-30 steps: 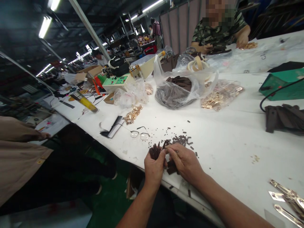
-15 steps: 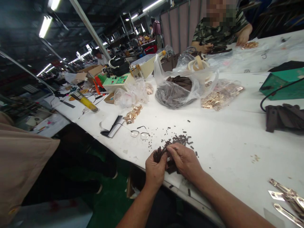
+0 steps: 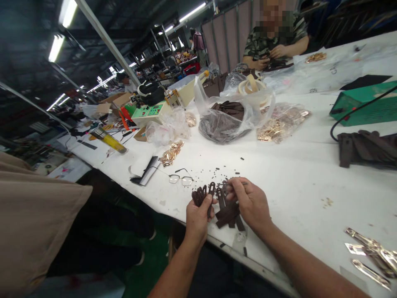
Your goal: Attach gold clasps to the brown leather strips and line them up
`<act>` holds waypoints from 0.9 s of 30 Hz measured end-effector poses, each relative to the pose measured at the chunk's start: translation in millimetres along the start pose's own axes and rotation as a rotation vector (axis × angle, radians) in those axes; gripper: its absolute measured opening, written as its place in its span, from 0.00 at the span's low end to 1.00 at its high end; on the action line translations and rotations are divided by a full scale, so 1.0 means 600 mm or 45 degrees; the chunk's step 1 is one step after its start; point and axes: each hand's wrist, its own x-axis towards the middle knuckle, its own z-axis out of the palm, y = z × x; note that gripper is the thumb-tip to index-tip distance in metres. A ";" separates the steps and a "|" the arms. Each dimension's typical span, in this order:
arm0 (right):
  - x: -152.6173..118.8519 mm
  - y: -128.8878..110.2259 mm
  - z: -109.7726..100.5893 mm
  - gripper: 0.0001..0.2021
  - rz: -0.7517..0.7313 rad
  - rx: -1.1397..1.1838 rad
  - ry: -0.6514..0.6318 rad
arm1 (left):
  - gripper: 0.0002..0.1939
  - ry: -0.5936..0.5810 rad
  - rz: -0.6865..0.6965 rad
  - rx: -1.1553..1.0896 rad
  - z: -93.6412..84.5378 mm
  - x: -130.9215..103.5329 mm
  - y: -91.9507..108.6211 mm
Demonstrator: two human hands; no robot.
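Note:
My left hand (image 3: 198, 217) is wrapped round several dark brown strips (image 3: 200, 195) with slotted ends, fanned upward near the table's front edge. To its right, my right hand (image 3: 252, 203) pinches a thin dark pointed tool (image 3: 240, 183), its tip toward the strips. Between and below the hands, more brown strips (image 3: 229, 214) lie crossed on the white table (image 3: 297, 182). Small dark bits are scattered behind the hands.
Eyeglasses (image 3: 180, 179) and gold metal pieces (image 3: 172, 153) lie at the back left. Farther back are a plastic bag of brown strips (image 3: 225, 120) and a green box (image 3: 362, 103). A person in camouflage (image 3: 276, 45) sits across the table.
My hands have moved apart, the right one rightward and the left slightly left. The thin tool and the strips lying between them now show more. The person opposite has drawn one hand inward.

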 end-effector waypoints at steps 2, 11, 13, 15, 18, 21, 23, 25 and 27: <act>0.009 0.007 -0.001 0.20 0.198 0.115 0.000 | 0.20 -0.015 -0.009 0.003 -0.001 -0.001 0.001; 0.005 0.010 0.022 0.21 0.401 0.455 -0.233 | 0.18 -0.088 -0.006 -0.062 -0.009 -0.003 0.000; 0.006 0.011 0.022 0.21 0.406 0.492 -0.254 | 0.18 -0.085 -0.012 -0.070 -0.010 -0.003 -0.001; 0.007 0.010 0.020 0.21 0.393 0.471 -0.268 | 0.17 -0.074 -0.016 -0.083 -0.010 -0.004 -0.003; 0.006 0.007 0.017 0.21 0.362 0.373 -0.270 | 0.16 -0.079 -0.011 -0.073 -0.010 -0.004 -0.004; 0.004 0.004 0.013 0.21 0.337 0.231 -0.281 | 0.16 -0.036 -0.032 -0.102 -0.009 -0.003 -0.002; 0.003 0.003 0.010 0.21 0.323 0.173 -0.277 | 0.17 -0.015 -0.039 -0.122 -0.008 -0.002 0.000; 0.004 0.004 0.008 0.21 0.313 0.164 -0.223 | 0.17 -0.039 -0.038 -0.104 -0.008 -0.001 0.002; 0.006 0.008 0.007 0.21 0.309 0.166 -0.146 | 0.18 -0.064 -0.034 -0.073 -0.009 -0.002 0.003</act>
